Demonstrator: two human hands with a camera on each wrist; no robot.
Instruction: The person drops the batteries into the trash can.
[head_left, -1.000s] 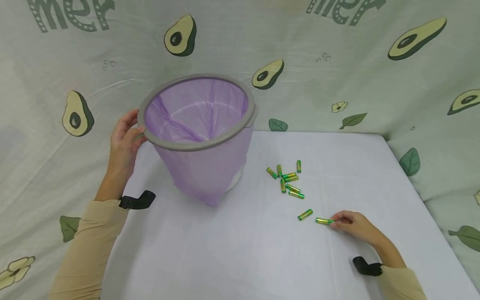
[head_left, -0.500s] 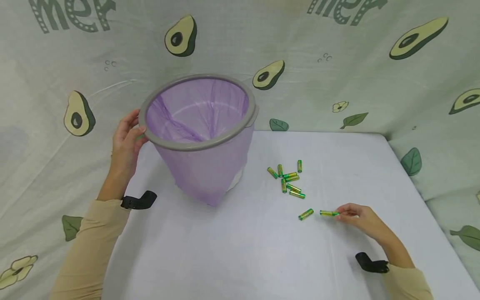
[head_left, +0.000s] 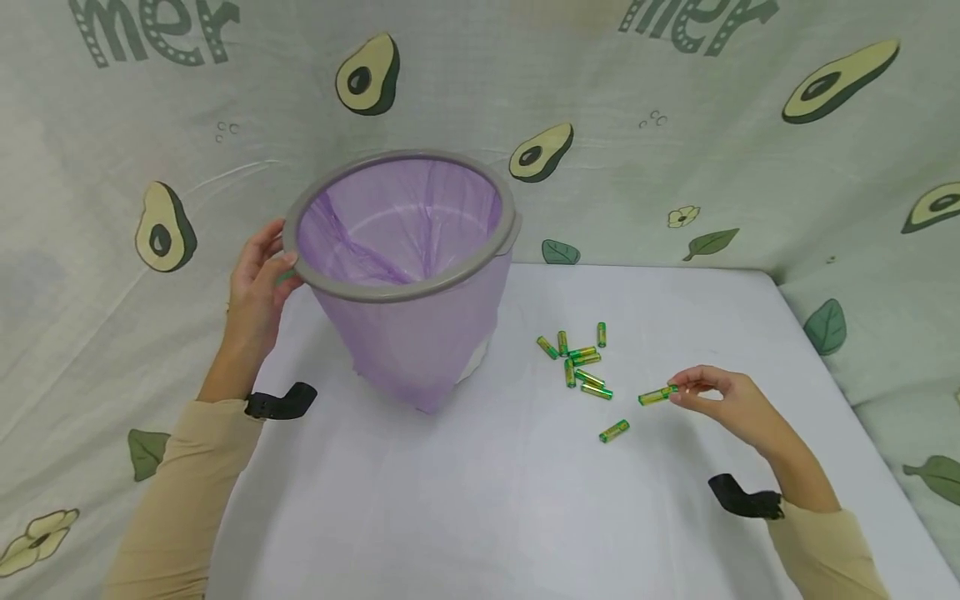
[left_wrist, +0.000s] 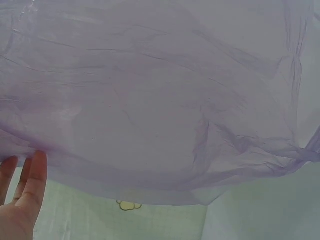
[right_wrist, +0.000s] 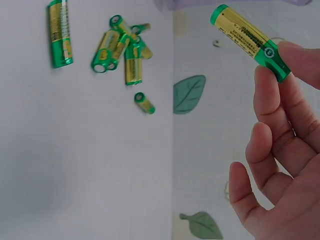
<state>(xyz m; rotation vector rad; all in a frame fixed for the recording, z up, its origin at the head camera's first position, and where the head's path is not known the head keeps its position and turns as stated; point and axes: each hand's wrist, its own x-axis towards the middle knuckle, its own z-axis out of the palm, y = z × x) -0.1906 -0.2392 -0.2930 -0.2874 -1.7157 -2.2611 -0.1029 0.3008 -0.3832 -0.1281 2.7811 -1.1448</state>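
Observation:
In the head view my left hand (head_left: 255,292) holds the left side of a waste bin's grey rim (head_left: 397,292), its thumb at the rim's edge. A thin purple bag (head_left: 412,342) lines the waste bin and hangs over its outside. Close up in the left wrist view, the fingers (left_wrist: 36,180) touch the bag. My right hand (head_left: 731,404) pinches one end of a green and gold battery (head_left: 654,396) between thumb and fingers, raised over the table. A single loose battery (head_left: 614,431) lies below it, and several others form a small pile (head_left: 585,358) to its left.
The white-covered table (head_left: 525,517) reaches to a cloth backdrop (head_left: 600,67) printed with avocados and leaves, which also runs along both sides. In the right wrist view the loose batteries (right_wrist: 133,67) lie near the table's edge.
My right hand has lifted the battery off the tabletop and moved it away from me, toward the back of the table. The left hand keeps its place at the rim.

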